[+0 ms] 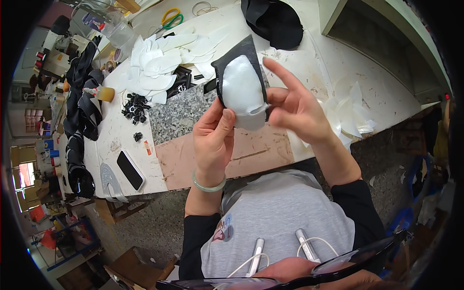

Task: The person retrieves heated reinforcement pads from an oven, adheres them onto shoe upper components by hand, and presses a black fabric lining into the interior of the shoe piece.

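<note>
My left hand (215, 130) is closed on a black leather-like piece (249, 50) with a white, rounded pad (240, 84) on its face. The left thumb presses the lower left edge, and a pale flap hangs at the bottom. My right hand (297, 108) is beside the right edge of the piece. Its index finger is stretched out, and the thumb and other fingers are apart near the pad's lower right corner. Whether those fingertips touch the piece is hard to tell. Both hands are raised above a speckled stone slab (171, 116).
White cut pieces (162, 63) lie heaped behind the slab, near small black parts (135, 107). A phone (130, 170), scissors (171, 20), a yellowish glue bottle (104, 93) and black material (273, 21) are around the table. Translucent sheets (348, 113) are on the right.
</note>
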Demonstrator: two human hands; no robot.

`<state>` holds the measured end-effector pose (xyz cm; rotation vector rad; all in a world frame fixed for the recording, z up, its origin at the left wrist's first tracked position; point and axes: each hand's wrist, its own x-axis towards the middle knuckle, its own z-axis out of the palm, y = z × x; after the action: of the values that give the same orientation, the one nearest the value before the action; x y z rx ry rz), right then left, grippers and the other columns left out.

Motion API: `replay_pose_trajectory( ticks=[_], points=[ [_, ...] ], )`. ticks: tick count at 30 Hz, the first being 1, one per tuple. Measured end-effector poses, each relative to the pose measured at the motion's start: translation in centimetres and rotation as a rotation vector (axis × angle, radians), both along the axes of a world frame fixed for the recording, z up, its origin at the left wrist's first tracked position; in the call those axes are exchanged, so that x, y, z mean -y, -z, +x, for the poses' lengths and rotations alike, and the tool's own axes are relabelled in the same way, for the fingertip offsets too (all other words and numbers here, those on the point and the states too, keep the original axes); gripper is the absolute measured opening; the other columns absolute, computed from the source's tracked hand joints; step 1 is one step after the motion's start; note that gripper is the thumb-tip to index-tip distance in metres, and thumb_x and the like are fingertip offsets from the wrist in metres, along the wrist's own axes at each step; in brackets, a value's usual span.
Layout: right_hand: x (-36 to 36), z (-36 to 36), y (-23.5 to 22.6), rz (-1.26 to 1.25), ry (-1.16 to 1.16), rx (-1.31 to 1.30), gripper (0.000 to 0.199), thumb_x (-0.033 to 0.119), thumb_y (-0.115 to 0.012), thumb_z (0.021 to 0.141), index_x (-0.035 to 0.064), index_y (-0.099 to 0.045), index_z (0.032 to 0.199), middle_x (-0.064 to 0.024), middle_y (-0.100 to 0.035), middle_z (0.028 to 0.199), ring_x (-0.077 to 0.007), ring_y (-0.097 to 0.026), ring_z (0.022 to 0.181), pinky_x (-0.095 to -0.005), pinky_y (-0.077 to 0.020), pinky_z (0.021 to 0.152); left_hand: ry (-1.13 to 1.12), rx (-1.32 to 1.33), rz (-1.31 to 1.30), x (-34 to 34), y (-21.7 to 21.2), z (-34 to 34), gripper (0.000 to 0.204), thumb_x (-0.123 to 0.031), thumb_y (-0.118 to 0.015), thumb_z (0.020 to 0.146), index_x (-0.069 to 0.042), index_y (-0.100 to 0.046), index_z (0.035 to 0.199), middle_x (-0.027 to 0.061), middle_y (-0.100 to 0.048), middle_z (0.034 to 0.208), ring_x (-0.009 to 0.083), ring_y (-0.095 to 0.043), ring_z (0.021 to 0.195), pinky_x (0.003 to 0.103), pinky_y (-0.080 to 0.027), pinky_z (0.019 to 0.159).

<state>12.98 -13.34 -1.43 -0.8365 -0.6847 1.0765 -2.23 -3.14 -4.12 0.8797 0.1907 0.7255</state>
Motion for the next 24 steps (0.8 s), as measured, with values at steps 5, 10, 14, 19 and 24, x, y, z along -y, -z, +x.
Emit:
replay_pose_trajectory(
  ticks=[5,10,14,19,24],
  points=[
    [0.0,-1.1,0.1,0.057,0.144,0.241,0.095,-0.006,-0.07,0.079,0.0038,-0.006,0.149,-0.0088,-0.064,0.087,-0.0094,-0.06,0.079,-0.023,-0.0477,0.071,0.051,0.061,-0.116,0.2,0.3,0.2,0.031,-0.008,-0.049,0.097,0.0,-0.052,0.127,0.0127,-0.061,0.121,0.02,-0.06,0.109,0.033,-0.049,0.094],
    [0.3,1.2,1.5,0.089,-0.057,0.1,0.083,0.006,-0.066,0.087,0.002,-0.01,0.149,-0.0065,-0.063,0.086,-0.0069,-0.058,0.079,-0.0202,-0.0438,0.067,0.086,0.113,-0.19,0.1,0.0,0.2,0.032,-0.007,-0.05,0.096,0.002,-0.051,0.127,0.0131,-0.061,0.12,0.0193,-0.06,0.108,0.031,-0.049,0.093],
    [0.2,1.1,1.0,0.045,-0.063,0.046,0.081,0.018,-0.065,0.09,-0.0017,-0.011,0.147,-0.0081,-0.064,0.088,-0.0083,-0.059,0.082,-0.0197,-0.044,0.069,-0.114,-0.051,0.16,0.5,0.1,-0.2,0.035,-0.002,-0.057,0.092,0.005,-0.053,0.126,0.0123,-0.062,0.118,0.0149,-0.059,0.104,0.026,-0.048,0.091],
    [0.2,0.6,-0.4,-0.102,-0.046,0.281,0.095,0.038,-0.071,0.083,-0.0028,-0.013,0.146,-0.0165,-0.065,0.103,-0.0185,-0.063,0.096,-0.0296,-0.0484,0.086,-0.179,-0.159,0.332,1.0,-0.3,0.0,0.038,-0.004,-0.061,0.091,0.008,-0.052,0.126,0.0127,-0.062,0.116,0.014,-0.06,0.101,0.025,-0.049,0.088],
    [-0.4,0.7,0.9,0.035,-0.04,-0.268,0.085,0.008,-0.071,0.084,-0.0069,-0.013,0.145,-0.015,-0.064,0.101,-0.0144,-0.062,0.093,-0.024,-0.0511,0.074,-0.16,-0.117,0.157,0.5,-0.9,0.5,0.038,-0.006,-0.06,0.092,0.008,-0.051,0.126,0.0134,-0.063,0.114,0.0141,-0.06,0.101,0.024,-0.049,0.086]
  ],
)
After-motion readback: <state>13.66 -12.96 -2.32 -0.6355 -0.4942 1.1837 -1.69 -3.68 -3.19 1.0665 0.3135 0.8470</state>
